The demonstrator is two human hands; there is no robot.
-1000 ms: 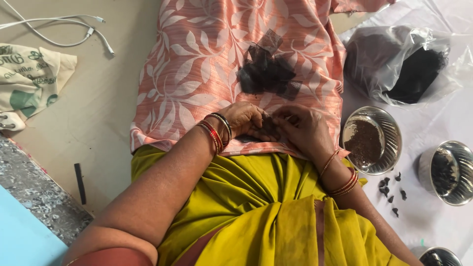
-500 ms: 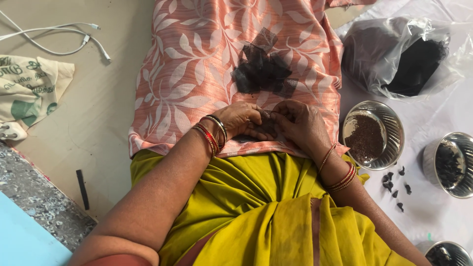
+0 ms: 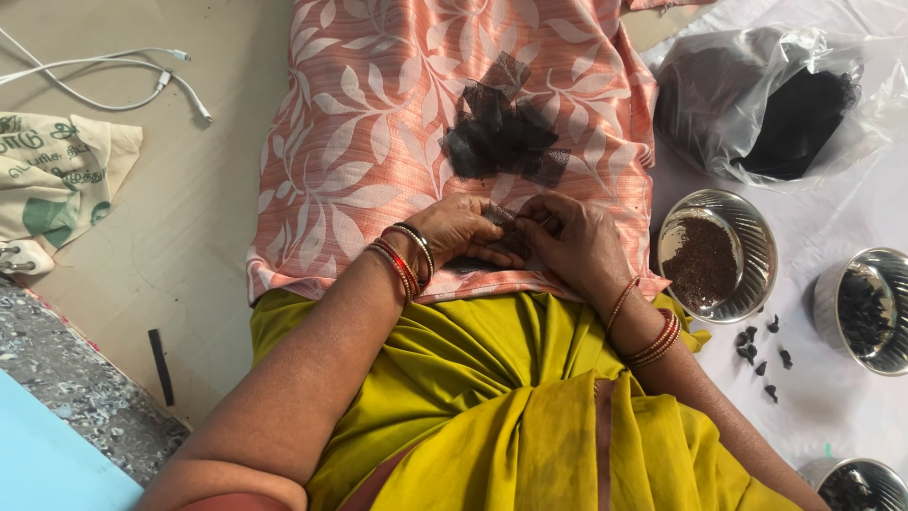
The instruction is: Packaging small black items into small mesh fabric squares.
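Note:
My left hand [image 3: 461, 230] and my right hand [image 3: 573, 241] meet over a pink leaf-patterned cloth [image 3: 378, 142] spread on my lap. Both pinch a small piece of black net [image 3: 514, 238] between the fingertips. A loose pile of black net squares [image 3: 499, 132] lies on the cloth just beyond my hands. Bangles ring both wrists. What the net piece wraps is hidden by my fingers.
A steel bowl of brown powder [image 3: 716, 255] stands right of my right hand, with small black bundles [image 3: 759, 350] scattered near it. Two more steel bowls [image 3: 865, 308] [image 3: 856, 484] and a plastic bag of black material [image 3: 771, 104] sit on white sheeting. A white cable [image 3: 113, 80] and cloth bag [image 3: 57, 175] lie left.
My hands stay together on the net piece, the fingers shifting slightly. The view has drifted a little.

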